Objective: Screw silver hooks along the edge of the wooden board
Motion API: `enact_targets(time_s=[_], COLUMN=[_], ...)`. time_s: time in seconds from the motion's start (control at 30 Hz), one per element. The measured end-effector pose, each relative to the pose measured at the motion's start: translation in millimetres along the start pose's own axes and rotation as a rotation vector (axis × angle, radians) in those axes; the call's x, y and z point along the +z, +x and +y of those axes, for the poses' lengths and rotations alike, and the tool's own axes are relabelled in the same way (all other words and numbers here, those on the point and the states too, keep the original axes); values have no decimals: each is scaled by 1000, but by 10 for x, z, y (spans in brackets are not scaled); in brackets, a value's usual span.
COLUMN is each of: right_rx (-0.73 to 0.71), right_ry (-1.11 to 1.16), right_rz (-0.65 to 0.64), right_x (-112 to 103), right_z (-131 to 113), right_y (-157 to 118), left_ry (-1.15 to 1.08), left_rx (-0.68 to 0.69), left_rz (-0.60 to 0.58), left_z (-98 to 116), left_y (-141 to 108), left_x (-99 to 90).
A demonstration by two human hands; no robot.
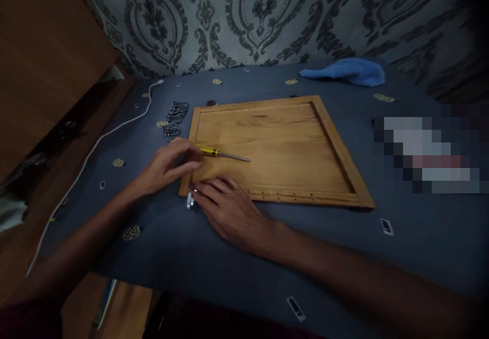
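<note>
A framed wooden board [263, 150] lies on the blue-grey cloth, with a row of small dark holes along its near edge. On its left part rests a screwdriver [233, 156] with a yellow and black handle. My left hand [170, 166] is at the board's left edge, thumb and fingers apart, fingertips beside the handle's end. My right hand [229, 209] lies over the near left corner, its fingertips closed on a small shiny metal fitting [190, 201]. The thumb and part of the fitting are hidden.
Several metal hooks [174, 119] lie beyond my left hand. A white cable [100, 138] runs down the left side. At the back right is a blue cloth [351, 71]. A pixelated patch covers something at the right. A patterned curtain [206, 18] hangs behind.
</note>
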State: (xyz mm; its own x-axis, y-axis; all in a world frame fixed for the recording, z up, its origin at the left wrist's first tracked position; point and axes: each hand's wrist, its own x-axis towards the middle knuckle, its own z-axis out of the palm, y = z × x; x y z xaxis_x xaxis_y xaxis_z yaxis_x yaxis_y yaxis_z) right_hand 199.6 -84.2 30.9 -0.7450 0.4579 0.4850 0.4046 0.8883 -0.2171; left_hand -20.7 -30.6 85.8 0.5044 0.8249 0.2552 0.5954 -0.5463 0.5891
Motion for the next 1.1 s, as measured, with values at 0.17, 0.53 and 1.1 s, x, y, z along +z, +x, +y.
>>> enact_targets(time_s=[0.17,0.53,1.1], right_rx=[8,31,24], right_ry=[21,7,125], right_rz=[-36,-22,108], right_x=[-6,6,-99], right_z=[-2,-12,-7], right_y=[0,-7,-104], left_ry=[86,-23,-273], left_rx=[109,2,-161], left_rz=[-136,14,35], left_z=[173,56,90], left_y=[-504,-760,-769], left_x=[22,295,330])
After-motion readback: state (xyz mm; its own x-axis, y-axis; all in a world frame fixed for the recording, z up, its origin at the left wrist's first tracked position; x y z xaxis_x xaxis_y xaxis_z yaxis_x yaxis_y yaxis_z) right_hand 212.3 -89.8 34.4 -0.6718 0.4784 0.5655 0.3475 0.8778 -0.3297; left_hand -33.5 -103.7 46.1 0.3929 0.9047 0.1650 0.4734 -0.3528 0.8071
